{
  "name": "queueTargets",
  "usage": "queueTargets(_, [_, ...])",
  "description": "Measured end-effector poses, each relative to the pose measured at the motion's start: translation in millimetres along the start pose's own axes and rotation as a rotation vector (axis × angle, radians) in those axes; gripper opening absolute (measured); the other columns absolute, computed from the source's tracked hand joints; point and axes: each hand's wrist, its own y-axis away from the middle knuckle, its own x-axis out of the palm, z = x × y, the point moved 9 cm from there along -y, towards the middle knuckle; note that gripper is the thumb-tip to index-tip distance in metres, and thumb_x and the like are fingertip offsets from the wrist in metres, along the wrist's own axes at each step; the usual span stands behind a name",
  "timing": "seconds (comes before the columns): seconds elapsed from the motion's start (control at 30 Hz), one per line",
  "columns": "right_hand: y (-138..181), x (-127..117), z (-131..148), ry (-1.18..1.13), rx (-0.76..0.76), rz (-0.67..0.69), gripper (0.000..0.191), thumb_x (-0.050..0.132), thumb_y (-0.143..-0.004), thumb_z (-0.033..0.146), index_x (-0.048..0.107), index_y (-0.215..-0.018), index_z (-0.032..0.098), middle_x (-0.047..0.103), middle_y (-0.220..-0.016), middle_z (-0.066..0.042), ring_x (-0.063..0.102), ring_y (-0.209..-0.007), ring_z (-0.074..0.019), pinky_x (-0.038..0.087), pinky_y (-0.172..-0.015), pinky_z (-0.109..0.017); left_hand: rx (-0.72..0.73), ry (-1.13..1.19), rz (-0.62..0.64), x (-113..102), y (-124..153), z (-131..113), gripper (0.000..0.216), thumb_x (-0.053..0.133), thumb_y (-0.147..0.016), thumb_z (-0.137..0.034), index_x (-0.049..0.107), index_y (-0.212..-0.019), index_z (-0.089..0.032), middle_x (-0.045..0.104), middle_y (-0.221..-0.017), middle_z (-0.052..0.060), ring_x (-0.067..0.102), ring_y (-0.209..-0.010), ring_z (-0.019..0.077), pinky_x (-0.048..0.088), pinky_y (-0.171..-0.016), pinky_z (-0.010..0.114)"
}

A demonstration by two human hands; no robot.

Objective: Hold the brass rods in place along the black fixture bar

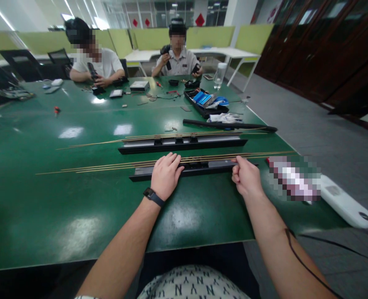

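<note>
In front of me lies a long black rail [219, 168] with a grey inner channel, and thin brass-coloured rods [109, 167] run lengthwise along it, sticking out past both ends. My left hand [165, 174], a dark watch on its wrist, is laid over the rail's middle, fingers across the rods and thumb on the near side, holding it. Near the rail's right end my right hand [247, 176] is closed in a pinch beside the rods; what its fingers hold is too small to make out. Behind lies a second black rail [184, 146] with similar rods.
Farther back are a black tube [230, 124], white gloves [225, 118] and a black tray [199, 104] with blue items. A white power strip [347, 201] sits at the right edge. Two people [93, 64] work across the green table [87, 216]. A clear bottle [220, 76] stands there.
</note>
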Motion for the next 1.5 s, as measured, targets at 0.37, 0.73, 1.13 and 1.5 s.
queueTargets(0.37, [3.5, 1.0, 3.6, 0.014, -0.002, -0.009, 0.022, 0.071, -0.085, 0.036, 0.066, -0.080, 0.016, 0.050, -0.044, 0.005, 0.033, -0.027, -0.0056, 0.020, -0.026, -0.016, -0.004, 0.006, 0.006, -0.4, 0.5, 1.0, 0.035, 0.056, -0.101, -0.033, 0.063, -0.132, -0.019, 0.068, -0.136, 0.010, 0.058, -0.134, 0.0276, 0.043, -0.114, 0.046])
queueTargets(0.73, [3.8, 0.0, 4.5, 0.022, -0.004, -0.014, 0.025, 0.074, -0.083, 0.040, 0.065, -0.080, 0.017, 0.050, -0.044, 0.005, 0.033, -0.027, -0.0055, 0.020, -0.026, -0.016, -0.013, 0.029, 0.017, 1.1, 0.7, 2.1, 0.035, 0.054, -0.101, -0.033, 0.063, -0.133, -0.021, 0.068, -0.137, 0.010, 0.057, -0.135, 0.0278, 0.043, -0.114, 0.046])
queueTargets(1.13, [1.7, 1.6, 3.9, 0.033, -0.017, 0.002, 0.026, 0.073, -0.084, 0.041, 0.065, -0.080, 0.017, 0.049, -0.043, 0.005, 0.032, -0.026, -0.0054, 0.020, -0.026, -0.016, -0.018, 0.005, 0.015, -1.5, -1.0, -0.9, 0.035, 0.058, -0.100, -0.032, 0.063, -0.132, -0.018, 0.067, -0.137, 0.011, 0.058, -0.134, 0.0282, 0.043, -0.114, 0.046])
queueTargets(1.5, [2.3, 0.5, 3.4, 0.030, -0.016, -0.001, 0.024, 0.074, -0.083, 0.039, 0.065, -0.079, 0.017, 0.050, -0.044, 0.005, 0.032, -0.026, -0.0056, 0.019, -0.026, -0.016, -0.015, 0.023, 0.014, -0.5, -0.8, 0.3, 0.035, 0.057, -0.100, -0.031, 0.063, -0.133, -0.021, 0.067, -0.137, 0.011, 0.058, -0.134, 0.0281, 0.043, -0.114, 0.047])
